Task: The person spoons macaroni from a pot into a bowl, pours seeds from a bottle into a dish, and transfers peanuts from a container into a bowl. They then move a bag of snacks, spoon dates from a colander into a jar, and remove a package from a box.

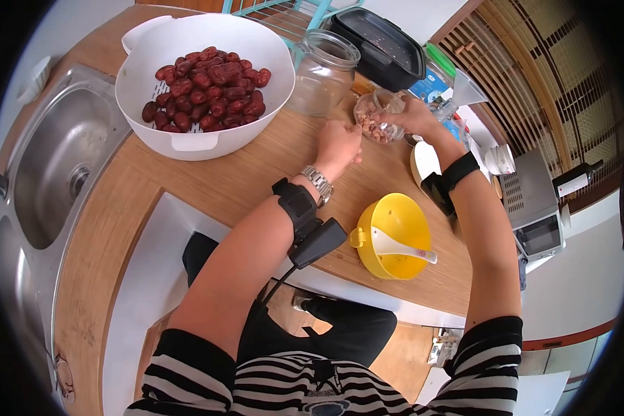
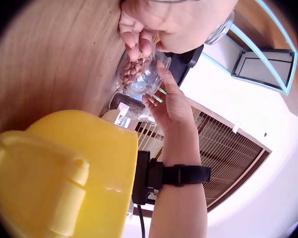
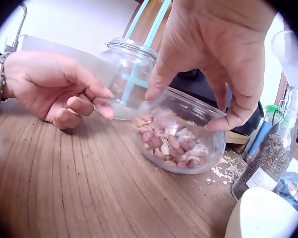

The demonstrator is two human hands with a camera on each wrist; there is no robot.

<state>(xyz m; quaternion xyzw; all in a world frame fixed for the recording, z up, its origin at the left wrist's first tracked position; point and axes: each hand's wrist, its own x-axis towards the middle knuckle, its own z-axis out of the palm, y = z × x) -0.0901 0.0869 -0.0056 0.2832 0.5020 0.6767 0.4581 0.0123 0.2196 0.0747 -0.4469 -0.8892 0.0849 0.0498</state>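
My right hand (image 1: 416, 116) grips a small clear glass jar (image 3: 188, 106) by its rim, thumb on one side and fingers on the other. The jar leans toward my left hand, low over the wooden counter. Inside it lie pinkish-brown nuts (image 3: 171, 144) with paler bits, like peanuts. Just left of the jar is my left hand (image 1: 338, 147), its fingers loosely curled; in the right wrist view (image 3: 59, 89) its fingertips are apart with nothing visible between them. A larger clear glass jar (image 1: 319, 80) stands behind the left hand.
A white colander (image 1: 208, 142) of red dates stands at the left, beside the steel sink (image 1: 55, 173). Nearer me is a yellow bowl (image 1: 395, 208) with a white spoon (image 1: 402, 247). Behind are a black container (image 1: 378, 45) and a seed-filled bottle (image 3: 265, 158); pale flakes (image 3: 228, 171) lie scattered.
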